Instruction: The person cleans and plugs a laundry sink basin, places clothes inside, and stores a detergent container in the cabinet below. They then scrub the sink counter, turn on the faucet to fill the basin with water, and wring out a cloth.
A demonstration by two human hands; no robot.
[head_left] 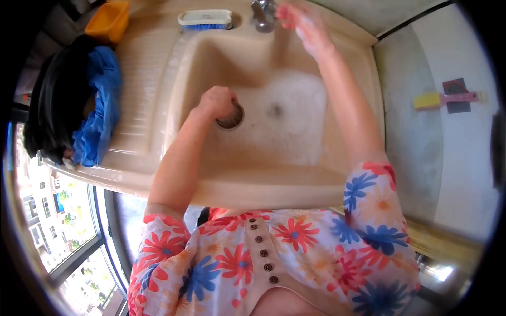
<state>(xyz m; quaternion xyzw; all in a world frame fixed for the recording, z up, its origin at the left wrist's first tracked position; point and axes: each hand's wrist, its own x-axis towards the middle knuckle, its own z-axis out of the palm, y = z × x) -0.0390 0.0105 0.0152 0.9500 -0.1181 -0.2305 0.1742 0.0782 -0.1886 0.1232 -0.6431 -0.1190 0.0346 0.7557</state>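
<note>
My left hand (217,101) is down in the beige sink (242,176), its fingers curled at the edge of a round, dark metallic piece with a shiny rim (230,118). Whether this is a cup or a strainer I cannot make out. My right hand (305,29) is raised at the back of the sink, beside the metal tap (262,17). Its fingers stretch out, somewhat blurred, with white suds on the skin. Foamy water (298,124) covers the sink's floor, with a dark spot near the middle.
A scrubbing brush with blue bristles (205,20) lies on the back ledge. On the ribbed drainboard (142,89) at left are black cloth (55,100), blue cloth (103,100) and an orange container (108,22). A yellow-ended brush (448,98) is at the right wall.
</note>
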